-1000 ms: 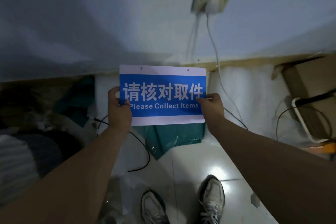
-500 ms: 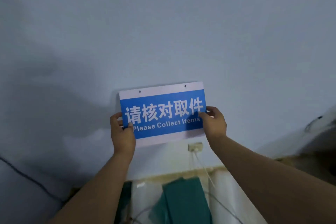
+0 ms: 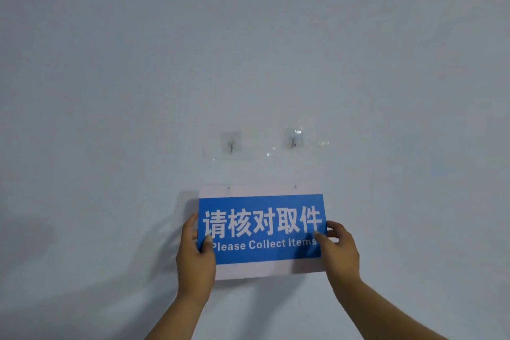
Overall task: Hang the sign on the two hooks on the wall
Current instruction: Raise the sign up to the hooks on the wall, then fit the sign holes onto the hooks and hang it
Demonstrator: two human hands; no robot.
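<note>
Sign [image 3: 262,229] is held flat against the wall [image 3: 248,50], level, just below the two hooks and not on them yet. Both arms reach up from the lower edge, forearms angled inward toward the sign.

Left hand [image 3: 196,258]: grip closed on the sign's left edge, thumb lying over the blue face near the start of the English line, fingers wrapped behind. Right hand [image 3: 340,250]: grip closed on the right edge, thumb on the front near the last character, fingers curled around the back.

Sign is a thin rigid rectangular panel with rounded corners, white border strips top and bottom, blue band across the middle with white Chinese characters and "Please Collect Items". Two small punched holes in the top white strip, left hole [image 3: 228,188] and right hole [image 3: 295,187], each roughly under a hook.

Left hook [image 3: 231,143] and right hook [image 3: 294,138]: small metal hooks on clear square adhesive pads, glossy, with some reflective film wrinkles just beside them. Wall is plain, matte, pale blue-grey, faint shadow on the lower left.
</note>
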